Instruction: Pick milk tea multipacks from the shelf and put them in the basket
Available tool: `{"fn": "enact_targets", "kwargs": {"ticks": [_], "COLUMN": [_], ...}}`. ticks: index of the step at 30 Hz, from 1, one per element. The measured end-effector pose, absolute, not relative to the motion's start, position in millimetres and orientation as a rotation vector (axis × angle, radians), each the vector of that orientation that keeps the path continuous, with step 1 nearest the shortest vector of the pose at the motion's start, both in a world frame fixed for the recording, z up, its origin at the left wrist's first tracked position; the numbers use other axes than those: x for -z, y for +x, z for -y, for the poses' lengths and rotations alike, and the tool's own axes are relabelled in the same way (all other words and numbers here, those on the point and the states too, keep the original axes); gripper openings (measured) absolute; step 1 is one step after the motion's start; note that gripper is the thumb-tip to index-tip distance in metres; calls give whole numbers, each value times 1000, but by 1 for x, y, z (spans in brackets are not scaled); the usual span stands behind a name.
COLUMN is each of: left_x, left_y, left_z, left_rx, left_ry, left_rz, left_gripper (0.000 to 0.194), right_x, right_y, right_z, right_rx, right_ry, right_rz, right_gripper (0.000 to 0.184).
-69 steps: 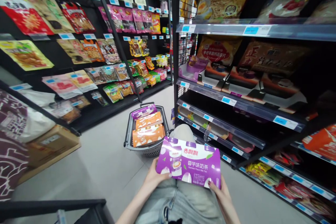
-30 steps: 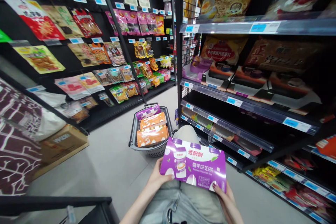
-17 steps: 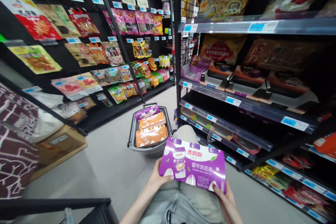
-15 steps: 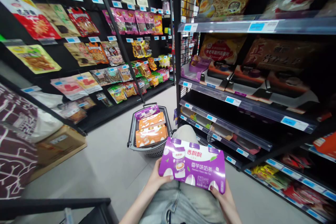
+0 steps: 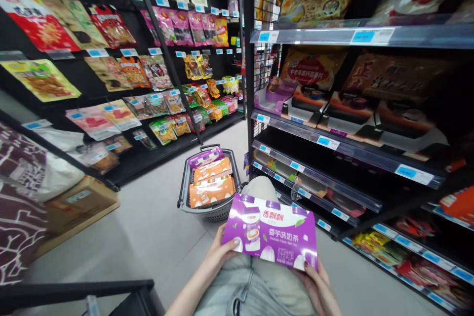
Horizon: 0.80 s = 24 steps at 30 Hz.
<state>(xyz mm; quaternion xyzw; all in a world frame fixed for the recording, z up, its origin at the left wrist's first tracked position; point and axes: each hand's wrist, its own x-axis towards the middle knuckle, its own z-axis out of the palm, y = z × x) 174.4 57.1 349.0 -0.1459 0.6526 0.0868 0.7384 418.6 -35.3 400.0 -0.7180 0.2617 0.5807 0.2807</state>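
1. The purple box (image 5: pixel 270 229) is over my lap, with its big words facing up at me. It is in both my hands.
2. Its long way goes from side to side, from one hand to the other. The right end sits a little closer to me than the left end.
3. My left hand (image 5: pixel 221 248) is grasping the left end, with the thumb on the front. I can't see all the fingers under it.
4. My right hand (image 5: pixel 314 276) is grasping the low right corner, thumb on top. Some of those fingers are hidden too.
5. The gray basket (image 5: pixel 218 212) is on the floor (image 5: pixel 155 227), past the box and off to the left. So my left hand is the nearer one to it.
6. In the basket are two orange packs (image 5: pixel 212 191) and, at the far end, a purple pack (image 5: pixel 205 157).
7. My knee (image 5: pixel 259 187) pokes up between the basket and the black shelves (image 5: pixel 314 34) on my right.
8. Snack bags (image 5: pixel 163 131) hang on the far left wall.
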Motion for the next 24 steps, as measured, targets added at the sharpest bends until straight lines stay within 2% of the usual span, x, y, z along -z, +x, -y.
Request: {"fn": "enact_targets", "kwargs": {"ticks": [3, 8, 17, 24], "left_x": [-347, -347, -349, -345], "left_y": [175, 175, 171, 168], "left_z": [-54, -51, -59, -51], "left_rx": [-190, -201, -187, -236], "left_ry": [-333, -381, -421, -517], "left_rz": [-1415, -1407, -1339, -1311], "left_gripper": [84, 83, 76, 82], "right_x": [-401, -398, -400, -389], "right_y": [413, 397, 400, 405], "right_z": [33, 30, 23, 38], "right_rx": [-1555, -1392, -1427, -1435], "right_ry": [-1903, -2213, -2132, -2317], "right_rz": [-718, -512, -708, -500], "right_gripper": [57, 74, 61, 83]}}
